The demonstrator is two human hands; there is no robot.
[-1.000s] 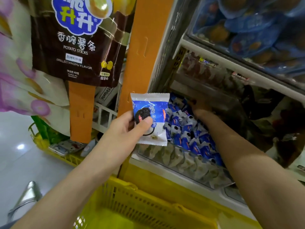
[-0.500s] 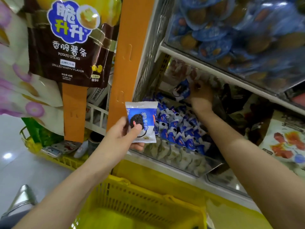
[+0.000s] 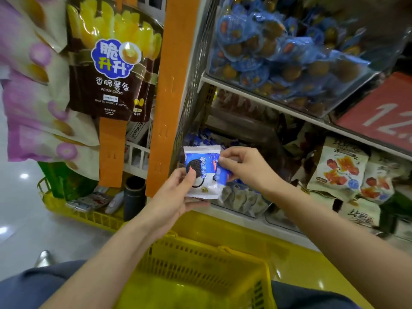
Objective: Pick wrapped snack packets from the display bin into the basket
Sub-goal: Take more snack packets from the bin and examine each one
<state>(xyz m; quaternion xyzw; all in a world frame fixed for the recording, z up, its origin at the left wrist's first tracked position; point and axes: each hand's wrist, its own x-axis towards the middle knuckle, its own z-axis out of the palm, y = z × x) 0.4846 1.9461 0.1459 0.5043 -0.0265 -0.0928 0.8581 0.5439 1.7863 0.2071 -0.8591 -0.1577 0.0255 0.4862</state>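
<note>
Grips one packet (image 3: pixel 201 172) in the left hand (image 3: pixel 176 197), thumb across the front, fingers curled behind. Pinches a second packet (image 3: pixel 223 175) in the right hand (image 3: pixel 245 168), overlapping the first's right edge. Holds both in front of the bin (image 3: pixel 245 202), above the basket's (image 3: pixel 200 244) far side. Risks a slip at the handover: slick wrappers, one thumb for two. Could drop short, onto the ledge (image 3: pixel 234 217) rather than into the basket.
</note>
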